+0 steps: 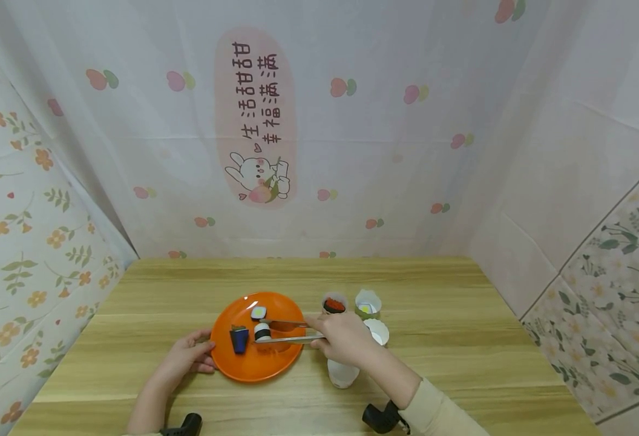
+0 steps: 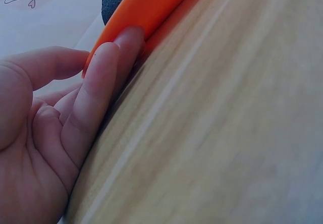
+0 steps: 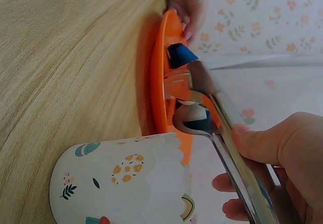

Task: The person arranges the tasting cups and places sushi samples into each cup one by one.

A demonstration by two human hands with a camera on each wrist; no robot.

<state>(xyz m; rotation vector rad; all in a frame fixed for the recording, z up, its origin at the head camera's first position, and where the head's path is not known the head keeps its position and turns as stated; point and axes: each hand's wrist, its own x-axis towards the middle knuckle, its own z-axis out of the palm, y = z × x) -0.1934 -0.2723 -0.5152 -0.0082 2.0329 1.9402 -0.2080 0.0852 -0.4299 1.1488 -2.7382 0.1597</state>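
Observation:
An orange plate lies on the table with toy sushi on it. My left hand pinches its left rim, thumb above and fingers beneath, as the left wrist view also shows. My right hand grips metal tongs that reach over the plate from the right. The tong tips stand on either side of a white roll with a black band. Beside it lie a dark blue piece with a brown-green top and a small white piece with a yellow-green centre.
To the plate's right, partly behind my right hand, stand several paper cups. One cup has a printed pattern in the right wrist view. A red-topped piece sits in the back left cup, and a yellow-centred piece in another. Curtains hang behind the table.

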